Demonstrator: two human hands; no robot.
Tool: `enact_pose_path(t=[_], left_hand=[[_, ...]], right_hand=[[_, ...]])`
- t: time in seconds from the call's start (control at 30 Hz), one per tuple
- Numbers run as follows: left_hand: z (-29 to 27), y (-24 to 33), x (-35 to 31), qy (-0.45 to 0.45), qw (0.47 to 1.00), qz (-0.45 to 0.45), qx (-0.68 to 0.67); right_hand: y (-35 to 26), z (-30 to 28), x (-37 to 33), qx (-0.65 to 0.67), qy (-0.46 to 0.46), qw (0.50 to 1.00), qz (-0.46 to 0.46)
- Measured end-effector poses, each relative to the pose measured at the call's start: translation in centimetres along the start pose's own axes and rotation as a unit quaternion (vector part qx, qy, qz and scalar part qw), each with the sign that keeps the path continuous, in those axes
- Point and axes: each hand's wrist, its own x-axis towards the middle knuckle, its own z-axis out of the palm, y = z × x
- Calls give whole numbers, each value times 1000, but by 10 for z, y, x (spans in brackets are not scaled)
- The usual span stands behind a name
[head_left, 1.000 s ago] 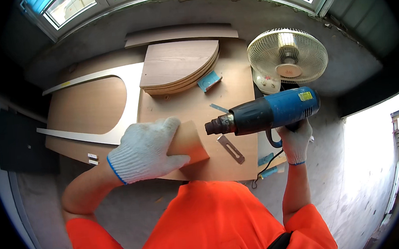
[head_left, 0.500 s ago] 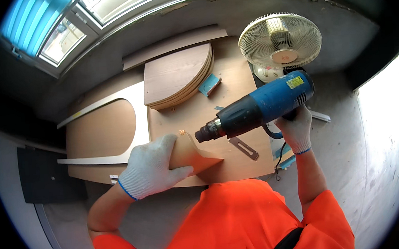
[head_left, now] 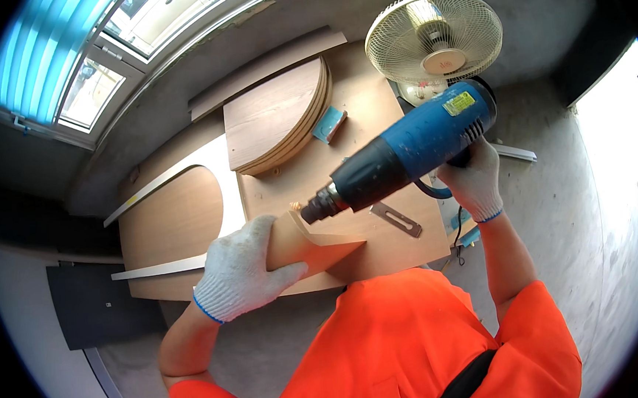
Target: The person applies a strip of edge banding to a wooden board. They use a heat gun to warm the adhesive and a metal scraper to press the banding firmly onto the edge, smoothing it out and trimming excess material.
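My left hand (head_left: 241, 269), in a white knitted glove, grips a light wood-coloured panel (head_left: 324, 253) by its left end, thumb on the near side. The panel is tilted up above the table, and its edge faces the tool. A blue and black heat gun (head_left: 417, 142) is held by its handle in my gloved right hand (head_left: 475, 181). Its metal nozzle points left and down, very close to the panel's upper corner. Whether the two touch, I cannot tell. The fingers round the handle are partly hidden behind the gun.
On the wooden table (head_left: 382, 254) lie a stack of rounded boards (head_left: 273, 121), a white U-shaped frame (head_left: 232, 198), a slotted metal plate (head_left: 397, 220) and a small blue-faced block (head_left: 330, 125). A fan (head_left: 433, 39) stands behind; a cord hangs at the table's right edge.
The heat gun's nozzle has come left and tilted down, closer to the panel's edge. My left hand still grips the panel. The whole view has shifted slightly.
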Motion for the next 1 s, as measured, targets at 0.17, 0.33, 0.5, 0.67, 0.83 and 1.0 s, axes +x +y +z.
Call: enact_pose_path(t=[0.17, 0.33, 0.5, 0.67, 0.83, 1.0], left_hand=[[2, -3, -2, 15, 1000, 13, -6], [2, -3, 0, 12, 1000, 12, -5], [0, -1, 0, 0, 1000, 0, -9], [2, -4, 1, 1, 1000, -2, -3], [3, -5, 2, 3, 1000, 2, -1], [2, -5, 3, 4, 1000, 5, -2]], right_hand=[[6, -5, 1, -24, -23, 999, -23], [6, -5, 1, -21, -12, 999, -43], [-1, -3, 4, -27, -41, 999, 13], [-4, -2, 5, -42, -25, 999, 0], [-2, 0, 5, -8, -21, 1000, -8], [-2, -1, 8, -24, -27, 999, -21]])
